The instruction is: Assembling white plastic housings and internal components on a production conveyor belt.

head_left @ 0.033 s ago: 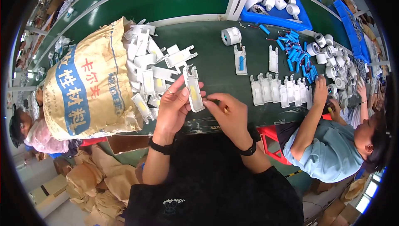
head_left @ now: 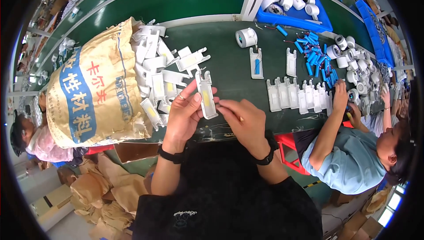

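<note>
Here, the left hand [head_left: 183,118] grips a white casing [head_left: 206,96] over the desk [head_left: 238,90]. The right hand [head_left: 248,123] pinches its fingers just beside it (on what, I cannot tell). Red and blue lettering [head_left: 98,83] marks the tan sack [head_left: 56,103].

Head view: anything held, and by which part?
The left hand holds a white housing by its long sides, near mid-length; whether the right hand holds anything is unclear.

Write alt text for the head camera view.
A person's left hand holds a white plastic housing at a dark green bench, the right hand close to its lower edge. A tan sack and white parts are left, blue cylinders right.
</note>
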`<move>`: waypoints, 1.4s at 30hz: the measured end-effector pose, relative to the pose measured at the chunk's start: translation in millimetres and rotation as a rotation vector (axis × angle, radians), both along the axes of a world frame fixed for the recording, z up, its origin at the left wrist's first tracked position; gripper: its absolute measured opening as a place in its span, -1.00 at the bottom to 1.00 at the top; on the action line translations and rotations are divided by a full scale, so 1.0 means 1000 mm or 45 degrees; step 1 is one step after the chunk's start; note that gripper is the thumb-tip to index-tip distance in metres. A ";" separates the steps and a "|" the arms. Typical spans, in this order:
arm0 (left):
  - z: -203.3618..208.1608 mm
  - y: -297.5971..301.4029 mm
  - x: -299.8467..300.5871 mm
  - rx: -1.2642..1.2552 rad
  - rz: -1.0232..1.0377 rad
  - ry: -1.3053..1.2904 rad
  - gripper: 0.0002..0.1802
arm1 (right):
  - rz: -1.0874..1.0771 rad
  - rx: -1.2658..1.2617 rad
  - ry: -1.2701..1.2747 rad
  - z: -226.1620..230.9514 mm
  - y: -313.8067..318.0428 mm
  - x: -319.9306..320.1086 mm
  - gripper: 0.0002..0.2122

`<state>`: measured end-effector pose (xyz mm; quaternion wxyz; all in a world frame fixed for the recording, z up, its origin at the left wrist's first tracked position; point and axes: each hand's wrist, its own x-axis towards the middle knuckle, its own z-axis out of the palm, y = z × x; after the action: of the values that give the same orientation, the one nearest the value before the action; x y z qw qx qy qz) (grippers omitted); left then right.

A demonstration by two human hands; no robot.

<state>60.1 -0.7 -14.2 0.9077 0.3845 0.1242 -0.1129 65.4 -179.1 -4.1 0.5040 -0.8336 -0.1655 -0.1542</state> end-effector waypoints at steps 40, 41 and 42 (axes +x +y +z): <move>-0.053 -0.103 0.013 0.907 -0.479 -0.156 -0.31 | -0.253 1.377 0.629 -0.011 -0.133 -0.013 -0.93; -0.052 -0.104 0.005 0.993 -0.403 -0.218 -0.30 | -0.208 1.441 0.590 -0.010 -0.137 -0.017 -0.92; -0.052 -0.107 0.007 0.987 -0.411 -0.223 -0.30 | -0.217 1.438 0.584 -0.010 -0.139 -0.016 -0.92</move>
<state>67.5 -107.4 -65.8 0.6738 0.7199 0.0183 -0.1655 49.5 -317.8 -13.8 0.8764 -0.4599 0.1217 -0.0745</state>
